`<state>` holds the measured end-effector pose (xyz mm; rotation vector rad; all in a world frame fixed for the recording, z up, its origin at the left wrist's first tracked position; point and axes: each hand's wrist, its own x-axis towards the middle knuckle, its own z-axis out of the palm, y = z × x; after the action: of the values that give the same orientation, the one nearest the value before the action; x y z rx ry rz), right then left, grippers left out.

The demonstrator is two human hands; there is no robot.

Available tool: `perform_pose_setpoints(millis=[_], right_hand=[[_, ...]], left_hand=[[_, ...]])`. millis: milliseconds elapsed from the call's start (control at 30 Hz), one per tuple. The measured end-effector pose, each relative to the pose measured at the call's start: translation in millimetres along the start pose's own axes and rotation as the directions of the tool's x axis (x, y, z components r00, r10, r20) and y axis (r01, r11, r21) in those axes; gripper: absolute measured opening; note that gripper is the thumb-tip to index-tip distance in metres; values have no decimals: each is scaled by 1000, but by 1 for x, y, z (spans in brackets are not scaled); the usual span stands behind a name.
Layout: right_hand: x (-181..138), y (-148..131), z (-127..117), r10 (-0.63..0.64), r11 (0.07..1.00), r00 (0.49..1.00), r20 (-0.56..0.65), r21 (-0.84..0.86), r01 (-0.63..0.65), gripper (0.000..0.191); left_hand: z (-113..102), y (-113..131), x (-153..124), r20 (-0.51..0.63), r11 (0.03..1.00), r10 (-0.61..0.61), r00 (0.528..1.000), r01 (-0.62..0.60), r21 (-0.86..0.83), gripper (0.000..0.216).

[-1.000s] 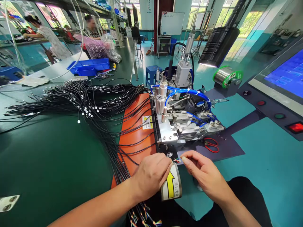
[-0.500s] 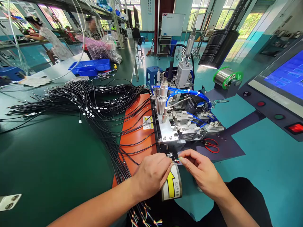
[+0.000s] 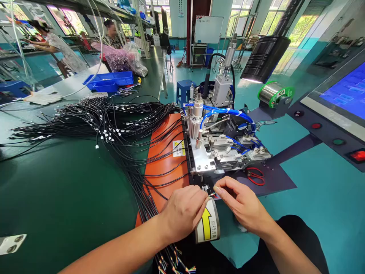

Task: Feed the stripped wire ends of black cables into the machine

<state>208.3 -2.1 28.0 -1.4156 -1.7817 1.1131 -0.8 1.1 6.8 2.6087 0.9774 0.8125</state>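
My left hand (image 3: 182, 213) is closed in a pinch on the stripped end of a thin black cable, whose coloured wire tips (image 3: 211, 195) poke out by its fingertips. My right hand (image 3: 242, 207) is also closed, its thumb and forefinger touching those same wire tips. Both hands sit just in front of the small metal machine (image 3: 219, 150) with blue tubing, above a label with a yellow arrow (image 3: 208, 224). A large fan of black cables (image 3: 114, 129) runs across the orange plate (image 3: 164, 163) toward my left hand.
Red-handled scissors (image 3: 255, 176) lie right of the machine. A solder spool (image 3: 273, 93), a lamp (image 3: 264, 55) and a control panel with a blue screen (image 3: 342, 99) stand at the right. A blue tray (image 3: 110, 80) sits at the back left, where other people work.
My right hand has slid a little left and forward, closing onto the wire tips held by my left hand. The left hand has barely moved.
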Motion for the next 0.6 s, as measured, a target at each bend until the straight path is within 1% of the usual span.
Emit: perform_pose_setpoints(millis=[200, 333, 467, 600], right_hand=[[1, 1, 6, 27, 1000, 1000, -7, 2, -27, 25], [4, 7, 18, 82, 994, 994, -71, 76, -77, 28], [6, 15, 31, 117, 985, 984, -135, 145, -97, 29], [8, 19, 40, 131, 975, 977, -167, 199, -96, 29]], left_hand=[[-2, 1, -1, 12, 999, -21, 1000, 21, 35, 23], [-3, 0, -1, 1, 993, -102, 995, 102, 67, 24], [-6, 0, 0, 10, 982, -186, 982, 186, 14, 22], [-6, -2, -2, 30, 973, -223, 974, 224, -49, 23]])
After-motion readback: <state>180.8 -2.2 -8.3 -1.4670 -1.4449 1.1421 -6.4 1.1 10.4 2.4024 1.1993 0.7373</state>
